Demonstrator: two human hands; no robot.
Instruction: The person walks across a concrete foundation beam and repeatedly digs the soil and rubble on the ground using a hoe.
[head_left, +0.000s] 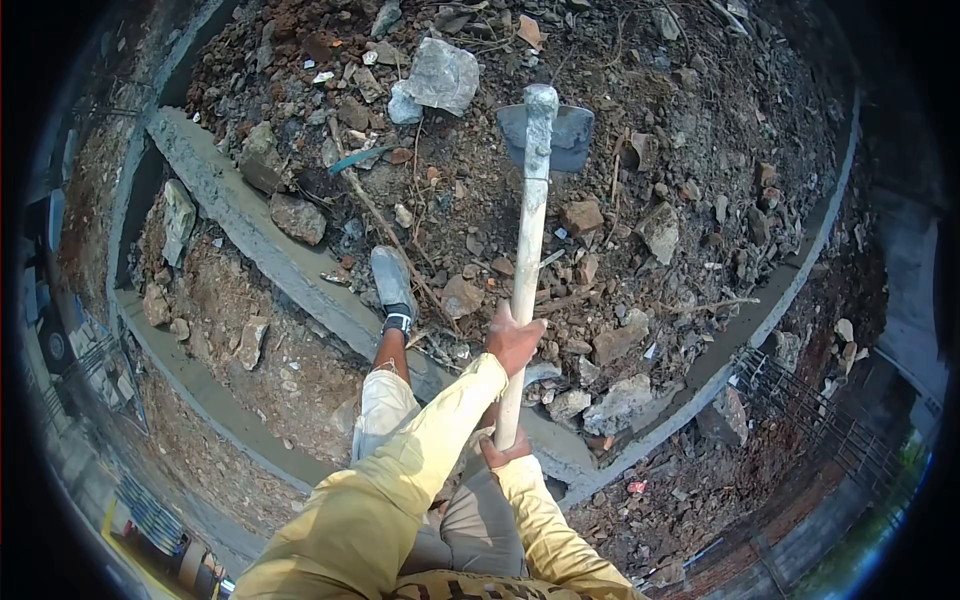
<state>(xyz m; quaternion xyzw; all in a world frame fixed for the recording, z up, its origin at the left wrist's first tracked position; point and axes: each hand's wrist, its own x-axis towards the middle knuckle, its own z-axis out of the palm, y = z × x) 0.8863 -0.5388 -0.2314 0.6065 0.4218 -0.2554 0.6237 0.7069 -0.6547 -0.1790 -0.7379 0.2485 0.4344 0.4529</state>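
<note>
With fingers of the left hand (515,340) wrapped partway along the pale wooden handle (529,240), and those of the right hand (508,452) closed round its near end, partly hidden by the left sleeve (440,425), holds the hoe (537,145) pointing away from the body, its blade (574,138) at the far end over stony rubble (640,90), contact unclear. Looks stiff and sturdy, probably heavy toward the metal, perhaps slippery where the wood is smooth; best gripped with both hands spaced apart on bare wood, clear of the caked socket (538,118).
</note>
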